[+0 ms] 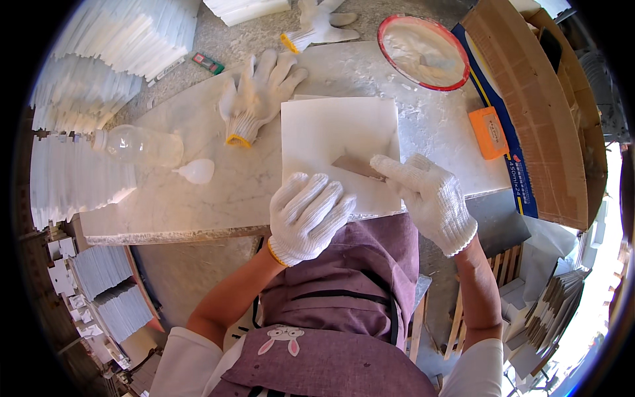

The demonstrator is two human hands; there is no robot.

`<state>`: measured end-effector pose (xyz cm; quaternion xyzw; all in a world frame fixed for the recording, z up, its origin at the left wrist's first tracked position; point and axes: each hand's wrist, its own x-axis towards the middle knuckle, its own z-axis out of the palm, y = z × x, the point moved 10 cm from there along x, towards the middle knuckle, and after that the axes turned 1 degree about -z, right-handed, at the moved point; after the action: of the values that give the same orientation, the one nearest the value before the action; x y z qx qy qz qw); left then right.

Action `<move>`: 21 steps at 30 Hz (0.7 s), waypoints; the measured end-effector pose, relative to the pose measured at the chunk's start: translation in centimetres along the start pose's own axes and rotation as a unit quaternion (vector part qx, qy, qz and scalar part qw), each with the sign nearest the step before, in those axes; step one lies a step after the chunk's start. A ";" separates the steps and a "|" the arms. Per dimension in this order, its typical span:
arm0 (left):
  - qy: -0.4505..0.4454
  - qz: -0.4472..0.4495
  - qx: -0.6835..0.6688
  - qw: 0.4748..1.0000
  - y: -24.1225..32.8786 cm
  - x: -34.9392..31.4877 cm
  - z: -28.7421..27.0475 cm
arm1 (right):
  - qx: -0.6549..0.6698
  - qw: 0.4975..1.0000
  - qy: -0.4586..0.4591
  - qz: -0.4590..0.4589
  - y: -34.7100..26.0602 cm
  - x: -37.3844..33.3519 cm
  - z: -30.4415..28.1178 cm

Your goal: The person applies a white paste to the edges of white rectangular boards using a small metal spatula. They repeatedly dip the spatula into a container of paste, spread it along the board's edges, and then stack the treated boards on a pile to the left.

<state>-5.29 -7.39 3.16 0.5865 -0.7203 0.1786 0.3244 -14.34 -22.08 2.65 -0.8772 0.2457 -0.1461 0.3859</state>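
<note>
A white square sheet (337, 135) lies on the marble-topped table, close to its near edge. My left hand (311, 215), in a white knit glove with a yellow cuff, has its fingers curled together over the sheet's near left corner; the thumb is hidden. Over the sheet's right part, my gloved right hand (426, 198) pinches a thin, flat grey-brown scraper blade (357, 165). The blade is low over the sheet, and I cannot tell if it touches. Another white edge shows just behind the sheet's far side.
A red-rimmed bowl of white powder (423, 53) stands far right, near an orange box (488, 132) and a cardboard box (529, 106). Spare gloves (258, 96), a clear bottle (145, 145), a white squeeze bulb (197, 171), a utility knife (208, 63) and stacked white sheets (79, 178) are leftward.
</note>
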 end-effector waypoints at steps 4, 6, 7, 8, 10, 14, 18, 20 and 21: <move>0.008 0.004 -0.002 1.000 0.0 -0.1 0.0 | 0.000 1.000 0.025 -0.001 0.8 1.3 -0.8; 0.009 0.003 0.003 1.000 0.1 0.1 -0.1 | 0.007 1.000 0.029 0.007 1.0 1.4 -0.9; 0.008 0.005 0.006 1.000 0.1 0.1 -0.1 | 0.021 1.000 0.020 0.007 0.8 1.3 -0.6; 0.006 0.007 0.009 1.000 0.1 0.0 -0.1 | 0.035 0.999 0.012 0.008 0.7 1.1 -0.4; 0.006 0.004 0.010 1.000 0.1 0.0 0.0 | 0.022 1.000 -0.020 0.004 0.2 0.7 -0.1; 0.007 0.000 0.003 1.000 0.0 0.0 0.1 | 0.000 0.998 -0.020 -0.056 -0.2 1.4 -0.5; 0.001 0.001 0.002 1.000 0.1 0.2 0.0 | 0.014 1.000 -0.008 -0.014 0.7 2.2 -0.6; 0.004 0.005 0.002 1.000 0.1 0.0 0.0 | 0.008 0.999 -0.023 -0.021 0.3 1.7 -0.2; 0.007 0.007 0.001 1.000 0.1 -0.1 0.0 | 0.001 0.999 -0.035 -0.018 0.3 1.6 -0.2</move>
<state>-5.38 -7.29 3.15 0.5806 -0.7220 0.1856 0.3273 -13.20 -23.21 2.64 -0.8855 0.2157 -0.1224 0.3928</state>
